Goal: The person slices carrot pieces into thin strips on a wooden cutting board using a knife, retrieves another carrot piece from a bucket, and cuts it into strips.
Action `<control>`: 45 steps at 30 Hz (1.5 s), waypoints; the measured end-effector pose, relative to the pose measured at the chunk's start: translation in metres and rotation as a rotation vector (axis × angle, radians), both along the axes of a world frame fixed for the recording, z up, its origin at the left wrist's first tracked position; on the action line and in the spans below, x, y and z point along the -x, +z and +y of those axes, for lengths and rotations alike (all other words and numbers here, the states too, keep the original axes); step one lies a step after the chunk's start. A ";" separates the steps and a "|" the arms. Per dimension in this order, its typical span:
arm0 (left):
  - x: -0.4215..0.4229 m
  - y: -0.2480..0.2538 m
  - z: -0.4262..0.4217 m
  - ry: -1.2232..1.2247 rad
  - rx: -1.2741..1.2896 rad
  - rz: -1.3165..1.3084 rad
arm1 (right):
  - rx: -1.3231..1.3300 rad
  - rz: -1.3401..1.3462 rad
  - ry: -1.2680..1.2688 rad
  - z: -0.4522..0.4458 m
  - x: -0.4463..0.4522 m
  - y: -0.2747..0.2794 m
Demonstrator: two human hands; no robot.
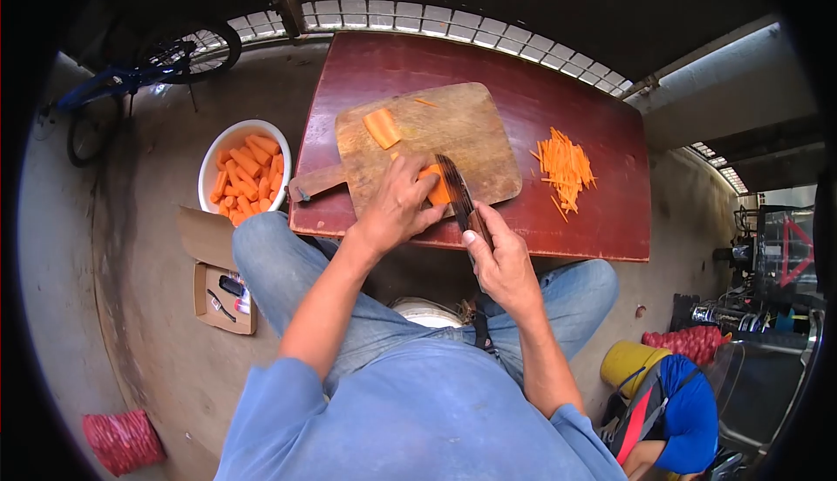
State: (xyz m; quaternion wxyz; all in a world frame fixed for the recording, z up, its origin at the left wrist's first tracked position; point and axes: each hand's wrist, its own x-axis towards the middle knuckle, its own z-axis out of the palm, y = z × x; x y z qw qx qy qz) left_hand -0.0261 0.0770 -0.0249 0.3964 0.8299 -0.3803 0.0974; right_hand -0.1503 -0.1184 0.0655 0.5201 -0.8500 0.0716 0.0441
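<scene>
My right hand (503,259) is wrapped round the handle of a knife (455,186), its dark blade angled up and left over a wooden cutting board (475,123). Just left of the blade, my left hand (397,204) presses its bent fingers on a piece of carrot (438,186), partly hidden under them. Farther up the board lies a flat stack of carrot slices (382,128), with a few thin shreds near the top edge. A pile of carrot strips (565,167) rests on the red table (602,123), to the right of the board.
A white bucket of peeled carrots (248,171) stands left of the table. Below it is an open cardboard box (222,302) with small items. A bicycle (131,75) leans at upper left. Red net sacks (122,442), a yellow bucket (629,366) and another person (684,411) are around me.
</scene>
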 end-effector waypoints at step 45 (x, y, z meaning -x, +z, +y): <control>0.002 0.005 0.003 -0.008 -0.014 0.052 | 0.138 -0.064 0.067 0.011 -0.035 0.001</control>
